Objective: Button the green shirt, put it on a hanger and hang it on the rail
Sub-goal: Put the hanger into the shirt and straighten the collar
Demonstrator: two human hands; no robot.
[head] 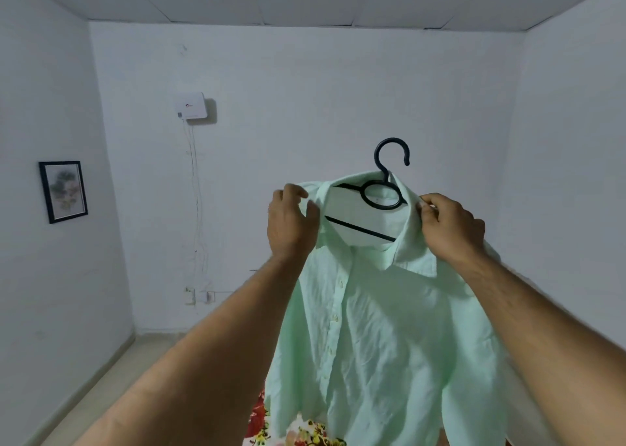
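**Desk:** Item one, the task's thing?

**Operator:** One green shirt (382,327), pale mint, creased. I log it held up in the air before the back wall (305,107), front toward me. The placket is closed down its length, with light buttons showing. The collar (411,242) stands open at the top. The hem hangs down to the floral cloth (305,432) below.

**Desk:** Anything inside it?

**Operator:** One black hanger (384,173), seated in the neck opening. Its hook stands upright above the collar, and I see its ring and two slanted bars through the gap.

**Desk:** Hands?

**Operator:** The left hand (291,222) has its fingers curled round the shirt's shoulder edge, just beside the collar, gripping fabric. The right hand (450,225) pinches the collar's opposite edge between thumb and fingertips, beside the hanger's ring.

**Desk:** Surroundings?

**Operator:** The floral cloth is red and yellow, and I cannot tell what it covers. One white box (191,106) sits high on the back wall, with thin cables (194,191) dropping to a socket (190,295) near the floor. One framed picture (63,191), black frame, hangs on the left wall (40,276).
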